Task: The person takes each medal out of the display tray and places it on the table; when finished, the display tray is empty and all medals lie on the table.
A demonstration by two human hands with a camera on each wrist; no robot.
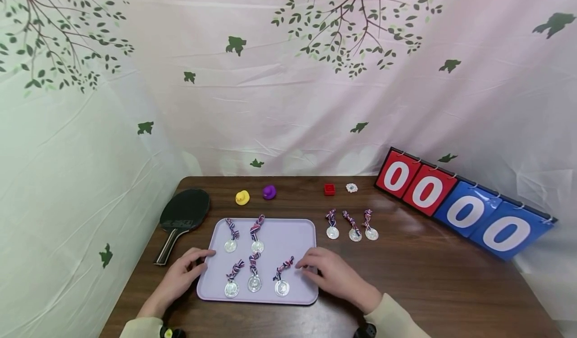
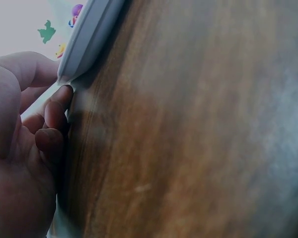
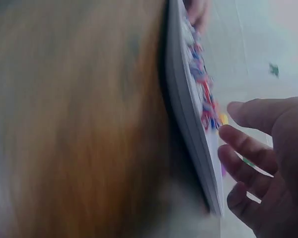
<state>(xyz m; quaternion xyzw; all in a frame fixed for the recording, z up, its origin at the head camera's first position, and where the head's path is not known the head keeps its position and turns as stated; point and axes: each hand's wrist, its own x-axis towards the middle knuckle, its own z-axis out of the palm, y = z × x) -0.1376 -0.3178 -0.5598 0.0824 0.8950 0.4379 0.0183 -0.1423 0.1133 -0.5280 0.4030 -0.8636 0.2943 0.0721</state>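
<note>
A lilac tray (image 1: 299,238) lies on the table with several silver medals on striped, knotted ribbons, among them a lower-left medal (image 1: 232,289) and a lower-right medal (image 1: 282,287). At the tray's left edge my left hand (image 1: 179,273) pinches the rim; in the left wrist view the thumb and fingertips meet the tray corner (image 2: 92,39). Above the tray's right side hovers my right hand (image 1: 331,273), its fingers loosely bent beside the lower-right medal's ribbon. Nothing is between those fingers in the right wrist view, where the tray's side (image 3: 188,99) is apart from them.
Three more medals (image 1: 354,234) lie on the table right of the tray. Behind stand a yellow duck (image 1: 242,198), a purple duck (image 1: 269,192), a small red box (image 1: 329,190) and a white badge-like piece (image 1: 351,188). A table-tennis bat (image 1: 185,210) lies left, a scoreboard (image 1: 460,205) right.
</note>
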